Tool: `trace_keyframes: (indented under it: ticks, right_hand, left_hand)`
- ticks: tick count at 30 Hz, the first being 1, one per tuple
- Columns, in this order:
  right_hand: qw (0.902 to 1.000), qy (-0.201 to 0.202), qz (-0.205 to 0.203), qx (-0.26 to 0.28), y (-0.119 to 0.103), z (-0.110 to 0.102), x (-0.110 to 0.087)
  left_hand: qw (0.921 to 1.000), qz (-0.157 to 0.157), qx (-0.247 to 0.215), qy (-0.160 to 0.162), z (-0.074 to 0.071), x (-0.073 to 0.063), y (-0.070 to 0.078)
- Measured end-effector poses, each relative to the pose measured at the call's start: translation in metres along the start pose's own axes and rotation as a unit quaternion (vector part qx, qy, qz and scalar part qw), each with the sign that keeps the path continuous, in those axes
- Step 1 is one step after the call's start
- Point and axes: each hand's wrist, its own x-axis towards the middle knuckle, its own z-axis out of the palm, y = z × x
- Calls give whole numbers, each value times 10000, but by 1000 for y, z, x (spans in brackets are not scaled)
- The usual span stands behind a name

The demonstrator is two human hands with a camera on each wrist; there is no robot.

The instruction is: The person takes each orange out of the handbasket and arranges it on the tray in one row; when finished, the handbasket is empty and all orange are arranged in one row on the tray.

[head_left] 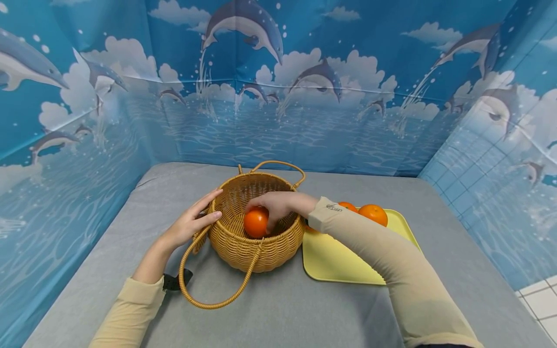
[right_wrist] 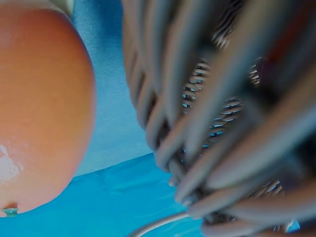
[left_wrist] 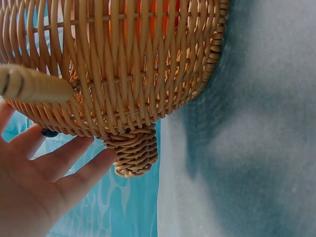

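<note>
A round wicker basket (head_left: 237, 249) stands with its two handles folded outward. Inside it, my right hand (head_left: 278, 205) grips an orange (head_left: 256, 223), fingers over its top and far side. My left hand (head_left: 191, 224) rests against the left of the rim, thumb and fingers extended. In the left wrist view, the fingers of the left hand (left_wrist: 44, 182) lie along the wicker wall (left_wrist: 133, 74) beside a short woven stub (left_wrist: 136, 153). The right wrist view shows the outer basket wall (right_wrist: 182, 108) and another orange (right_wrist: 39, 108) close to the camera; the right hand is hidden there.
To the right of the basket, a yellow tray (head_left: 344, 263) bears oranges (head_left: 373, 214), partly covered by the right forearm. A grey cloth (head_left: 278, 309) covers the table. Dolphin-print curtains (head_left: 278, 125) enclose the back and sides. One handle (head_left: 209, 305) loops toward the front.
</note>
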Motion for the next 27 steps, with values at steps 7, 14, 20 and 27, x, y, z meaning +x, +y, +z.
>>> trace_keyframes:
  ticks: [7,14,20,27]
  right_hand:
    - [9984,276,-428,-242,1,1,0]
    - [9932,687,-880,335,4,-2,-5]
    - [9818,720,-1092,1377,6,-5,-14]
    - [9679,980,-1203,1975,5,-10,-33]
  left_hand:
    - [10000,-29,4,-5,0,0,0]
    - [10000,-91,-12,-3,0,-1,2]
    - [9999,-94,-36,-28,0,-1,2]
    - [10000,-45,-44,-42,1,-1,2]
